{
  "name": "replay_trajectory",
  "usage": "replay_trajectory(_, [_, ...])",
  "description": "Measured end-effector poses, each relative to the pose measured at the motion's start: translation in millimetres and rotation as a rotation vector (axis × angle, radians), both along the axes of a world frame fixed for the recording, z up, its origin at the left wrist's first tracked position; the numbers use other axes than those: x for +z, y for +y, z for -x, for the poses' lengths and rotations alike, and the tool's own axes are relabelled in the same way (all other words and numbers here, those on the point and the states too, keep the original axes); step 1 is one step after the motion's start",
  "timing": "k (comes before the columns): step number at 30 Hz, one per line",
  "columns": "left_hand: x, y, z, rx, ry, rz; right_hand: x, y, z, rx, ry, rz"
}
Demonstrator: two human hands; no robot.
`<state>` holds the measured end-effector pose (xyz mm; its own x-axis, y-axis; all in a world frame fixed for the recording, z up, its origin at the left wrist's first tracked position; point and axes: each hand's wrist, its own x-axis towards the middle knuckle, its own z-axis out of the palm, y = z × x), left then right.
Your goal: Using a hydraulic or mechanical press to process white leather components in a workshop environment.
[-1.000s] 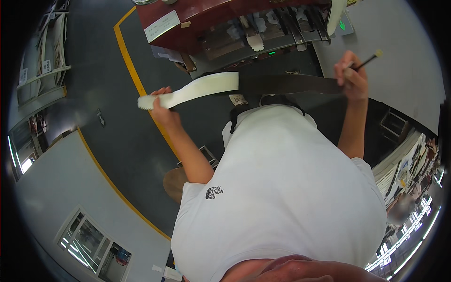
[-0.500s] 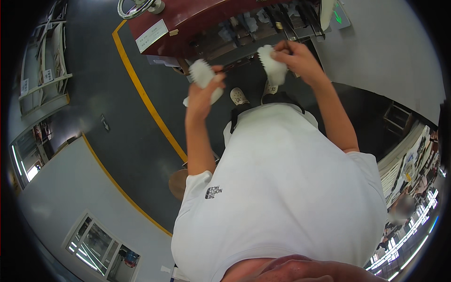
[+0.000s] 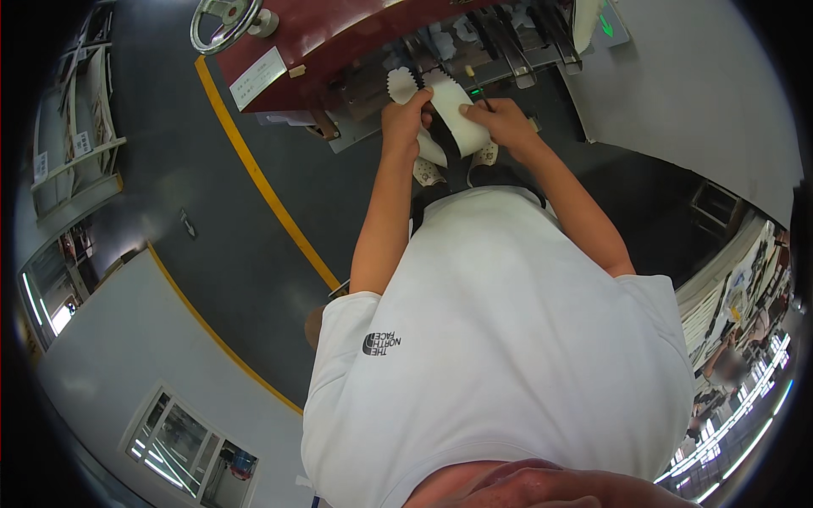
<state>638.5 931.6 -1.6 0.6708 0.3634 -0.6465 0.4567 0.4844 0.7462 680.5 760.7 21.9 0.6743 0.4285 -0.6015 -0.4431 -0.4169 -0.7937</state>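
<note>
Both hands are held out at the front of a red machine. My left hand (image 3: 405, 127) is closed on a white flat piece with a scalloped edge (image 3: 402, 85), whose lower end hangs below the fingers. A wider white scalloped piece (image 3: 460, 123) lies beside it, pinched by my right hand (image 3: 501, 125); the left fingertips reach its left edge. A thin dark stick (image 3: 480, 93) rises from the right fingers toward a yellowish tip; whether it is held or belongs to the machine, I cannot tell. Dark material shows between the white pieces.
The red machine (image 3: 339, 38) carries a metal handwheel (image 3: 227, 24), a white label (image 3: 258, 79) and dark metal arms (image 3: 508, 51) along its front. My light shoes (image 3: 428, 172) are below my hands. A yellow floor line (image 3: 254, 169) runs at left; a shelf rack (image 3: 85, 127) stands beyond.
My hands have come together, the left moving right and up, the right moving left and down. The two white pieces, apart before, are now side by side. The view has shifted slightly.
</note>
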Motion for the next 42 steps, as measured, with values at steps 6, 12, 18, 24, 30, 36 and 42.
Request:
replay_trajectory(6, [-3.6, -1.6, -12.9, -0.019, 0.031, -0.040, 19.3, 7.7, -16.1, -0.153, 0.196, -0.088])
replay_trajectory(12, [-0.2, -1.3, -15.0, 0.006, 0.002, -0.087, -22.5, 10.6, -14.8, -0.053, -0.113, 0.012])
replay_trajectory(18, [-4.0, -3.5, -10.7, -0.131, 0.004, -0.333, -44.4, 45.2, -35.4, -0.013, -0.580, 0.295])
replay_trajectory(24, [-24.7, 0.5, -4.0, -0.227, 0.059, -0.722, -32.2, 38.4, -14.8, -0.053, -0.505, 0.129])
replay_trajectory(30, [-10.8, 7.9, -18.4, -0.356, 0.214, -0.711, -39.6, 43.3, -32.9, -0.012, -0.559, 0.314])
replay_trajectory(36, [-9.3, -1.0, -22.2, -0.324, 0.174, -0.928, -45.2, 49.1, -38.9, -0.066, -0.747, 0.357])
replay_trajectory(42, [0.0, 7.2, -2.3, -0.192, -0.017, -0.540, -34.6, 27.8, -24.0, -0.032, -0.848, 0.193])
